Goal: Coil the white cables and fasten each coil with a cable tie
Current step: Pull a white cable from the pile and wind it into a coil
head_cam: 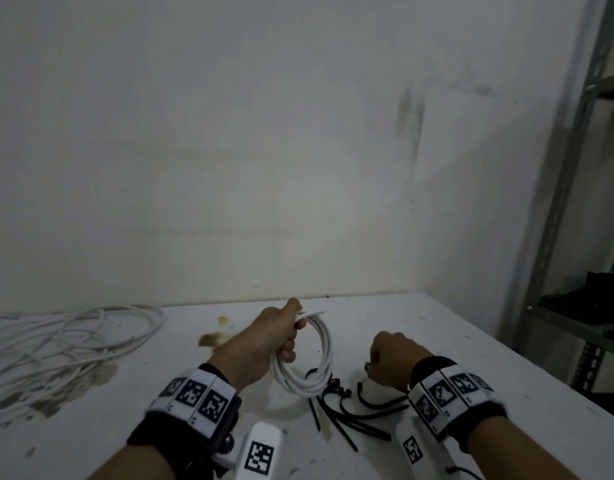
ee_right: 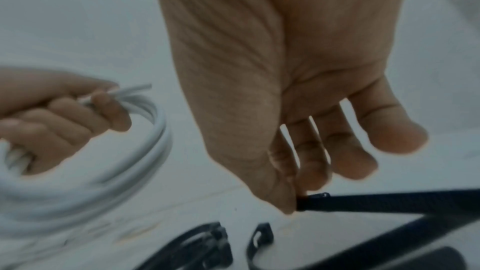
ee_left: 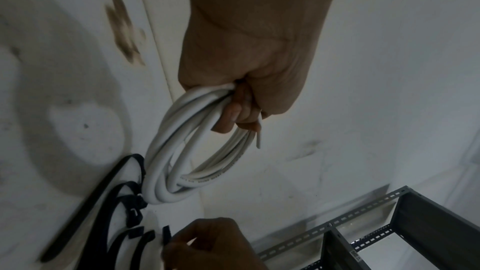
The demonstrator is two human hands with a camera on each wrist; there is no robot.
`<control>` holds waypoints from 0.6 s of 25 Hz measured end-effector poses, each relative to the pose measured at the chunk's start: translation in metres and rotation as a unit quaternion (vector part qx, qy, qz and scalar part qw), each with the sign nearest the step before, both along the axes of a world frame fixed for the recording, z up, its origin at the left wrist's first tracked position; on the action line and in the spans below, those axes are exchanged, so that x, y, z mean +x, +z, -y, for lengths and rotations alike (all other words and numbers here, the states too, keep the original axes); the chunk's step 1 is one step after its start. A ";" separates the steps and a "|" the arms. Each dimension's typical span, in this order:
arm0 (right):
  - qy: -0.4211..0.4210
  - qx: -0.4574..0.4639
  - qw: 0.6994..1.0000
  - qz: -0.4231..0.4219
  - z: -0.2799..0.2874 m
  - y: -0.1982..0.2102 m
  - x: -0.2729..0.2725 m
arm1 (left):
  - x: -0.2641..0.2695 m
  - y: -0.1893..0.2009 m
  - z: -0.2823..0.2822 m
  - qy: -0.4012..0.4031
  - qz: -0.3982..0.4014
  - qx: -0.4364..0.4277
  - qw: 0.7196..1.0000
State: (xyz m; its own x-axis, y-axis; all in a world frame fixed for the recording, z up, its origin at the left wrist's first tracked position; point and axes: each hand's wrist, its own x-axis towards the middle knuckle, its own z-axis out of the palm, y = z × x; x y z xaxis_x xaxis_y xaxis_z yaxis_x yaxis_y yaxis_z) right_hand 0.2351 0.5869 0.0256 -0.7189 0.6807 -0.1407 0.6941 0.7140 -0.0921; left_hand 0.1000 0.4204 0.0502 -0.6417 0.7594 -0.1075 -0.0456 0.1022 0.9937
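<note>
White cable coil (head_cam: 310,355) hangs upright from the left hand (head_cam: 264,344), whose fingers (ee_left: 231,116) wrap it. Right hand (head_cam: 392,362) pinches one black cable tie (ee_right: 389,201) beside it; other ties (head_cam: 336,410) lie below on the bench (head_cam: 471,358), whose right edge is near.

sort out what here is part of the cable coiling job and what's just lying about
Part of the job:
- white coil, gripped by the left hand
- black cable tie, pinched by the right hand
- spare black ties on the table
- loose white cables, still uncoiled

Just lying about:
- metal shelving
- dark item on a shelf
- brown stains on the table
</note>
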 end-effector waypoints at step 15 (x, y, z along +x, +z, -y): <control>0.282 -0.064 0.851 -0.438 0.098 0.052 -0.051 | -0.038 0.002 0.051 0.080 -0.110 -0.019 0.991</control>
State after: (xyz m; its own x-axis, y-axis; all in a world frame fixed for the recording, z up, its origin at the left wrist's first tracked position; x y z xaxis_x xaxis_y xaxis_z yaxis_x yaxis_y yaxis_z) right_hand 0.1845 0.4884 0.0772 -0.7933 0.2126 0.5705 -0.1308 0.8557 -0.5007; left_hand 0.0619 0.3696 0.0521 -0.7642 0.6446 0.0217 0.1536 0.1492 0.9768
